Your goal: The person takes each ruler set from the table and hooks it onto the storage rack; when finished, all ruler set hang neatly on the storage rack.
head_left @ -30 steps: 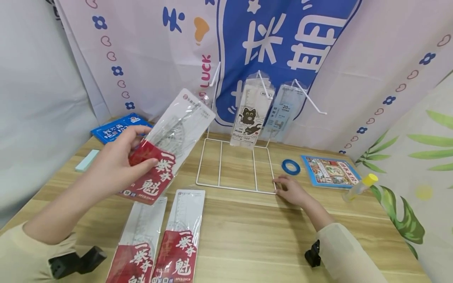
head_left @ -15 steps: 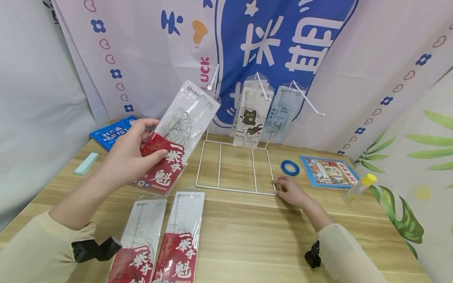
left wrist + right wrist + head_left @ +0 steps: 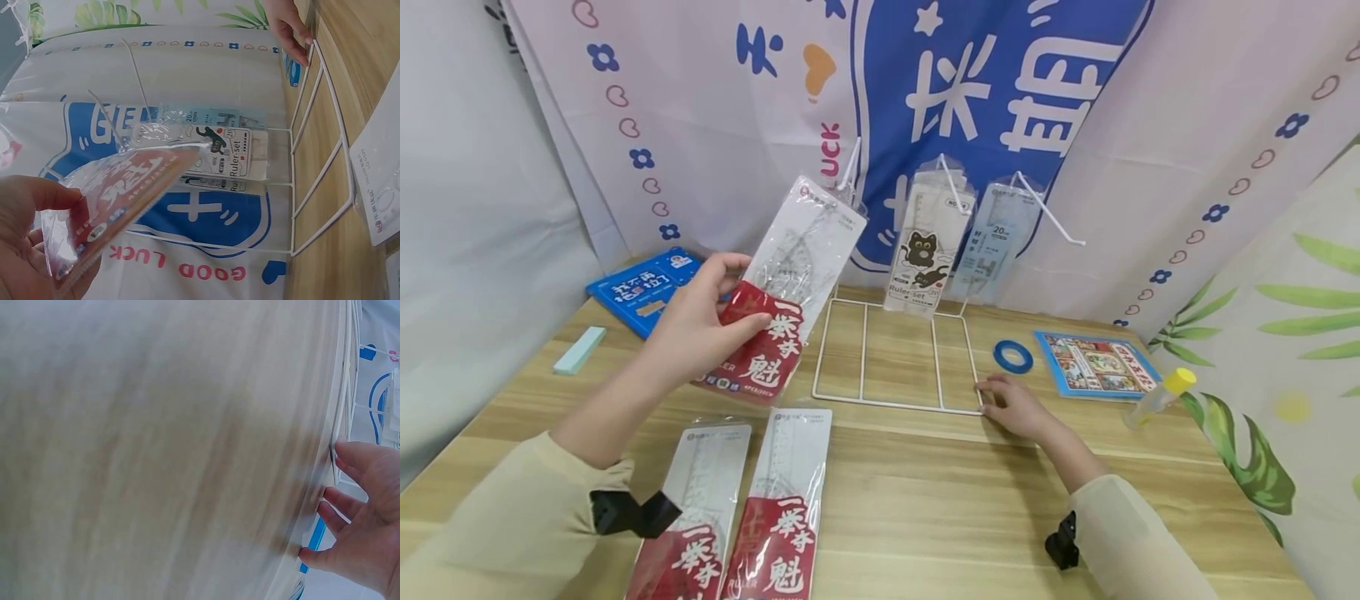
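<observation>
My left hand (image 3: 696, 327) holds a packaged ruler set (image 3: 812, 242) by its red lower part, thumb in front. Its clear-and-white top leans up to the right, at the left hook (image 3: 853, 162) of a white wire display rack (image 3: 863, 354); I cannot tell whether the hook passes through the hang hole. In the left wrist view the ruler set (image 3: 119, 194) is tilted. My right hand (image 3: 1017, 406) grips the rack's front right corner; in the right wrist view its fingertips (image 3: 328, 492) are spread low against the table. Two matching ruler sets (image 3: 778, 508) lie in front.
Cat-print ruler sets (image 3: 925, 242) hang on the middle hook, a pale blue set (image 3: 996, 242) on the right one. Around the rack lie blue tape (image 3: 1013, 357), a blue-edged booklet (image 3: 1097, 365), a yellow-capped glue stick (image 3: 1161, 398), a blue packet (image 3: 643, 287) and a mint-coloured block (image 3: 580, 350).
My left hand has moved right and slightly up, bringing the ruler set's top to the left hook. The right hand keeps its place at the rack's corner.
</observation>
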`<state>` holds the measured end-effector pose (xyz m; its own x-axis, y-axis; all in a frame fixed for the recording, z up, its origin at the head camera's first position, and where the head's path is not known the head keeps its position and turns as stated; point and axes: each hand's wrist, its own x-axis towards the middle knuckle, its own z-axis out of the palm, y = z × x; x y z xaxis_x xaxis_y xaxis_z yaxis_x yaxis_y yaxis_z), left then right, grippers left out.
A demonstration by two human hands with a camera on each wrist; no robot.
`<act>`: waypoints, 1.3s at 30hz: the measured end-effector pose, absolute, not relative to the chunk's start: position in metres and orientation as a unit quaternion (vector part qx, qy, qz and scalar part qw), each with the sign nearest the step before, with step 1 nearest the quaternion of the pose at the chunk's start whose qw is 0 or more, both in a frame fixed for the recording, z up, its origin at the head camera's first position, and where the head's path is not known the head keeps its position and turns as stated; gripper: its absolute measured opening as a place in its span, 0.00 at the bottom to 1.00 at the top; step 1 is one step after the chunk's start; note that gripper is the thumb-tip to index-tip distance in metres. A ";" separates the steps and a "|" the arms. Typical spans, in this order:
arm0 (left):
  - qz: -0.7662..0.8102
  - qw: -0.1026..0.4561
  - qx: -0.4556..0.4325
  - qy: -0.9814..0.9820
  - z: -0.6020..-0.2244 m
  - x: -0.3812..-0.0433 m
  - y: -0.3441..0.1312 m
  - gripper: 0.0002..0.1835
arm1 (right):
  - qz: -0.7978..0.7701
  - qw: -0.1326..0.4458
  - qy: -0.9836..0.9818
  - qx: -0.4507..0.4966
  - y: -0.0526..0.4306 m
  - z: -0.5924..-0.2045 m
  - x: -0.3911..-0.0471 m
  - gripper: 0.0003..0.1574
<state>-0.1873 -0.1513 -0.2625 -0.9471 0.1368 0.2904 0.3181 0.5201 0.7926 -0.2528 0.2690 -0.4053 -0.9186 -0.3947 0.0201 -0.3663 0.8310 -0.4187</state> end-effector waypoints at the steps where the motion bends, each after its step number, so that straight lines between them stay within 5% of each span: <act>1: -0.475 0.096 -0.132 -0.865 -0.264 -0.190 -0.150 0.32 | -0.211 0.033 0.957 -0.199 0.269 -0.405 -0.253 0.24; 39: -0.575 0.076 -0.022 -0.814 -0.306 -0.332 -0.100 0.20 | -0.207 0.019 0.956 -0.206 0.269 -0.406 -0.252 0.24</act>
